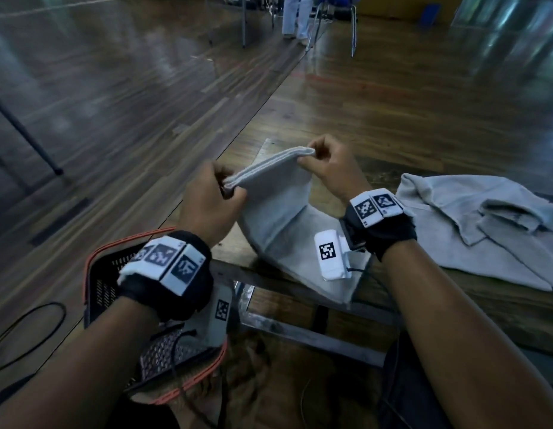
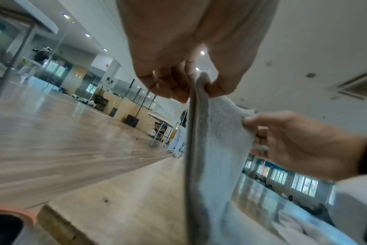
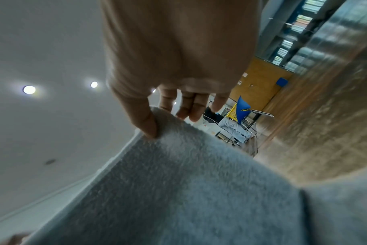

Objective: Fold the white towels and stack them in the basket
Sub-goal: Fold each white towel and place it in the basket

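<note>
A: Where's the towel (image 1: 281,205), and how does it lie?

B: Lifted over the wooden table (image 1: 424,125), doubled over. Its top edge runs from about 8 o'clock at the left hand (image 1: 208,201) up to 2 o'clock at the right hand (image 1: 329,164); the long axis drops from that edge toward 6 o'clock, with the lower end resting on the table near its front edge.

A: And the grip?

B: Each hand pinches one top corner between thumb and curled fingers. In the right wrist view the thumb (image 3: 144,122) presses on the cloth.

A: The other towels?

B: A rumpled pile (image 1: 485,224) lies on the table at 3 o'clock from the held one, cut off by the frame edge. The basket (image 1: 102,274) sits at 7 o'clock, below the table edge, mostly hidden by the left forearm; I can't tell what's inside.

A: Anything unclear?

B: The wrist views are blurred, and the towel's underside fold can't be made out.
</note>
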Demonstrator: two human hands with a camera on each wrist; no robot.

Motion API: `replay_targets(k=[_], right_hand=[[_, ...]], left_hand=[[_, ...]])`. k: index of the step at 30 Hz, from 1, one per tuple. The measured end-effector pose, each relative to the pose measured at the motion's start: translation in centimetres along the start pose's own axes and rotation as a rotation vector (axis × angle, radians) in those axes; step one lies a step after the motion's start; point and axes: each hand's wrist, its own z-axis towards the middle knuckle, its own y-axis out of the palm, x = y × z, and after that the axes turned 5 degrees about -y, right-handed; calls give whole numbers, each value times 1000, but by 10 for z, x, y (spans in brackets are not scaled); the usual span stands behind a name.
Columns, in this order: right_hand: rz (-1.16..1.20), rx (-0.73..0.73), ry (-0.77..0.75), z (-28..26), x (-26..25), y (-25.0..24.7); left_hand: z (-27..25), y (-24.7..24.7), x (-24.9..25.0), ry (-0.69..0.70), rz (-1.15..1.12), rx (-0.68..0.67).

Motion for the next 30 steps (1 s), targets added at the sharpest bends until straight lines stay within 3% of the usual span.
replay_targets(k=[8, 14, 20, 26, 30], right_hand=[[61, -139, 139, -19, 41, -38], [369, -152, 551, -39, 70, -51], [-80, -246, 486, -55, 81, -62], [-276, -381, 460, -61, 79, -70], [-272, -363, 440, -60, 72, -78]], left_hand=[[-28, 19, 7, 204, -13, -251], [-57, 56, 7, 403, 255, -457], [-77, 78, -5, 654, 544, -554], [-79, 79, -8, 810, 624, -550], [-78, 79, -4, 843, 588, -451]])
